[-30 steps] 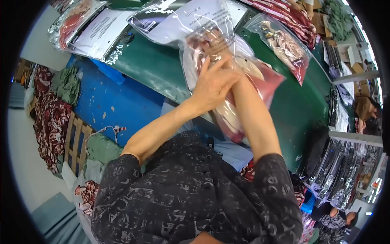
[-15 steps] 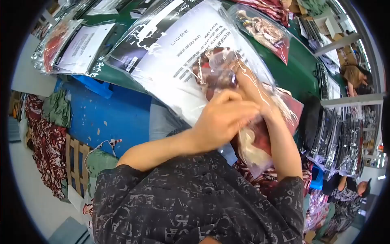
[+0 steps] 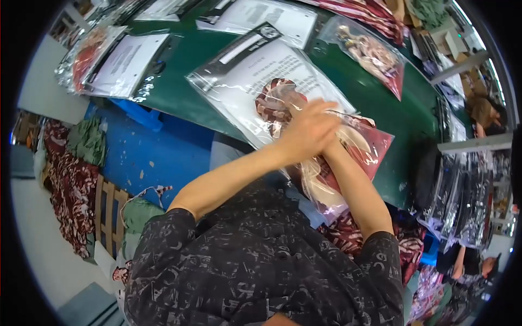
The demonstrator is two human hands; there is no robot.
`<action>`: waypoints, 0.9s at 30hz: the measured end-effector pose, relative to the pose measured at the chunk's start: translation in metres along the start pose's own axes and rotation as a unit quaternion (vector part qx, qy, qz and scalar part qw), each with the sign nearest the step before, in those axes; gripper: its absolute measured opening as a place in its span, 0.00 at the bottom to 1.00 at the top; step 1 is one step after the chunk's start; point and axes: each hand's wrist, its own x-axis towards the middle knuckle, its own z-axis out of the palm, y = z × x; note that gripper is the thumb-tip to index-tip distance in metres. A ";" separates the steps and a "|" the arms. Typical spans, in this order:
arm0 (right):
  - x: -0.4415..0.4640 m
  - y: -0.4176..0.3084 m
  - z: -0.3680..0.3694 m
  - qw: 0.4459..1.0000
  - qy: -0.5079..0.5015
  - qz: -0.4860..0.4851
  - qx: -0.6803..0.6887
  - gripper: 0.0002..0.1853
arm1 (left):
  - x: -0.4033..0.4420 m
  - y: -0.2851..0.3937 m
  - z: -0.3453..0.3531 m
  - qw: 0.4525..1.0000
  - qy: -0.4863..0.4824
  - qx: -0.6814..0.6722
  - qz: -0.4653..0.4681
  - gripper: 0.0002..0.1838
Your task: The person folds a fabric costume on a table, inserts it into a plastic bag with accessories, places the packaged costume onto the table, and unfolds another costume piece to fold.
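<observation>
My left hand (image 3: 310, 130) lies across my right wrist, its fingers slightly blurred, stretched and a little apart. Most of my right hand (image 3: 295, 101) is hidden behind it; a bit of skin shows by the dark red and cream patterned cloth (image 3: 269, 103), and its fingers cannot be made out. That cloth shows on a clear plastic bag (image 3: 236, 81) with a black top strip and printed text, which lies tilted on the green table (image 3: 179, 98). Below and right of my hands is a clear bag (image 3: 370, 142) with red and cream contents.
Farther back lie another printed bag (image 3: 266, 20) and a bag of patterned cloth (image 3: 370, 51). Bagged items (image 3: 122, 65) sit at the left end. A blue surface (image 3: 163, 141), a wooden pallet (image 3: 111, 212) and cloth piles are at left. Other people (image 3: 484, 114) are at the far right.
The large printed bag, raised close to the camera before, now lies lower and flatter on the table. My left hand has moved up and right over my right wrist.
</observation>
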 end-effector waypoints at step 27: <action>0.152 -0.004 0.052 0.990 -0.073 -0.019 -0.120 0.20 | -0.122 -0.002 -0.106 0.869 0.113 0.020 -0.481 0.16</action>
